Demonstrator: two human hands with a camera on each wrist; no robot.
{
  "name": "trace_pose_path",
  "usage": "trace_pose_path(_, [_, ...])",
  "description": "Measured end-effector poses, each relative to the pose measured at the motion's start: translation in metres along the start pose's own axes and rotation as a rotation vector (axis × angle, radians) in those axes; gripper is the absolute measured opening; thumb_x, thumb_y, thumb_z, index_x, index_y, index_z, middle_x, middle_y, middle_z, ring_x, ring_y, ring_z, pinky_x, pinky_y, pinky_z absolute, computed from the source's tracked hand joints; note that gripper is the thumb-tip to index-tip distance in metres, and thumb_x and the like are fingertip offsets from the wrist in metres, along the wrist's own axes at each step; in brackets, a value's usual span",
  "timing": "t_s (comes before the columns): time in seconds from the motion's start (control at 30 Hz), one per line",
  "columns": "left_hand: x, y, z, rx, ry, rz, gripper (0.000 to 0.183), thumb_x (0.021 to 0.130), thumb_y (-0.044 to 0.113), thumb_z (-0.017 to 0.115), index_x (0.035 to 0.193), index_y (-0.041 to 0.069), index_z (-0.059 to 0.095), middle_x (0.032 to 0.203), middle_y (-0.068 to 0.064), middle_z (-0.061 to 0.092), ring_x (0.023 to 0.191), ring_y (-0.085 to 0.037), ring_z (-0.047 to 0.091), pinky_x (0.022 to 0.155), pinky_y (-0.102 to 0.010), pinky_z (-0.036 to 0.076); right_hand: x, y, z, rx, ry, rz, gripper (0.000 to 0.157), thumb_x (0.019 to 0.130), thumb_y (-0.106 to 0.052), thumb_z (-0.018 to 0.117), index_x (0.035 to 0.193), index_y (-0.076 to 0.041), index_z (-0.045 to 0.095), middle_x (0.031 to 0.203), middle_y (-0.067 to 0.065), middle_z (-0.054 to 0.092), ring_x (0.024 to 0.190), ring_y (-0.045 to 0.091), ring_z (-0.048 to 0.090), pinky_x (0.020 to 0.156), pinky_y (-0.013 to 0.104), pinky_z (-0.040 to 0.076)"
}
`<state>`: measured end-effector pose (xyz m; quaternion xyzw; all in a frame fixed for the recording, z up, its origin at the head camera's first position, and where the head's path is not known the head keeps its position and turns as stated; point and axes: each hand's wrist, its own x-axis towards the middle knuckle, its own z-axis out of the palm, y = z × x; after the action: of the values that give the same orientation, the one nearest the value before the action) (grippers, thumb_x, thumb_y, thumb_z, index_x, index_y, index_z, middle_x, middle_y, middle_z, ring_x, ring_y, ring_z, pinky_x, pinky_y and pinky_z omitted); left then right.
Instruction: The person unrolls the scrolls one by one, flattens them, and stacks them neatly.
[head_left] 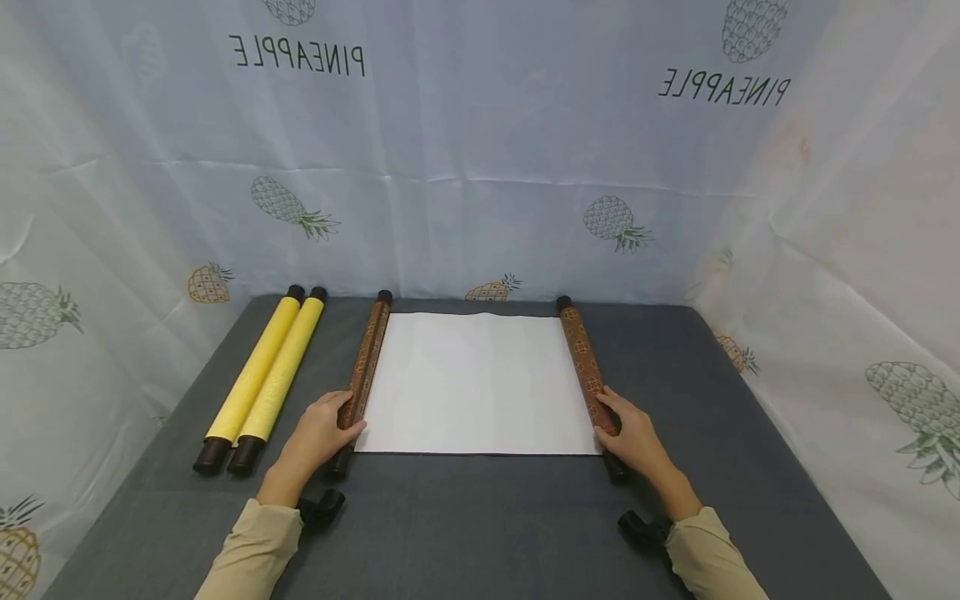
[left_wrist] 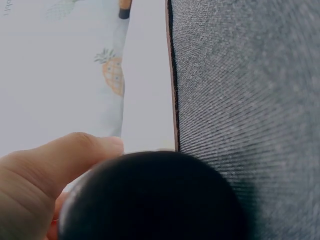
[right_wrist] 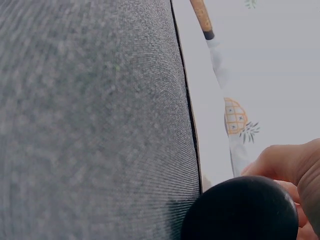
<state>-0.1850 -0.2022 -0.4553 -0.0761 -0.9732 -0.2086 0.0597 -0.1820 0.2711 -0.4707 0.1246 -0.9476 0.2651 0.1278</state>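
Observation:
A scroll lies spread on the grey table, its white paper (head_left: 480, 383) flat between two brown patterned rolls. My left hand (head_left: 318, 433) grips the left roll (head_left: 369, 354) near its front end, thumb on the inner side. On the other side, my right hand (head_left: 633, 429) holds the right roll (head_left: 581, 354) the same way, its thumb by the paper's edge. A black end knob (left_wrist: 155, 200) fills the bottom of the left wrist view, beside the left thumb (left_wrist: 75, 157). The right wrist view has another black knob (right_wrist: 242, 210) below the right thumb (right_wrist: 282, 160).
Two yellow rolled scrolls (head_left: 255, 371) (head_left: 288, 367) with dark ends lie side by side left of my left hand. A pineapple-print curtain (head_left: 480, 225) hangs behind the grey table (head_left: 480, 533) and along both sides.

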Motion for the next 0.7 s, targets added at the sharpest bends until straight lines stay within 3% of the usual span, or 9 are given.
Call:
trace_pose_path(0.3, [0.0008,0.0002,0.0007,0.005,0.025,0.019,0.058,0.078,0.015,0.077,0.122,-0.016,0.057,0.123,-0.033,0.058,0.110,-0.047,0.059,0.091,-0.054,0.053,0.0003,0.0012,0.0019,-0.011,-0.004,-0.001,0.051,0.077,0.001,0.072,0.125,0.010,0.059,0.139,0.031,0.050,0.122,0.048,0.055,0.089,0.055,0.052])
trace_pose_path(0.53, [0.0010,0.0046,-0.0046,0.012,-0.028,-0.015,0.057,0.080,0.015,0.076,0.124,-0.016,0.055,0.125,-0.034,0.057,0.113,-0.049,0.058,0.093,-0.055,0.051,0.0015,-0.0017,-0.0003,-0.025,-0.027,0.068,0.057,0.075,-0.008,0.078,0.126,0.010,0.057,0.140,0.032,0.049,0.124,0.049,0.052,0.097,0.058,0.048])
trace_pose_path(0.7, [0.0023,0.0037,-0.0052,0.006,-0.047,-0.028,0.057,0.081,0.015,0.074,0.125,-0.016,0.054,0.126,-0.035,0.056,0.115,-0.050,0.056,0.095,-0.056,0.050,0.0019,-0.0016,-0.0017,-0.021,-0.026,0.083,0.057,0.074,-0.004,0.077,0.126,0.011,0.057,0.139,0.032,0.049,0.124,0.049,0.052,0.096,0.058,0.048])
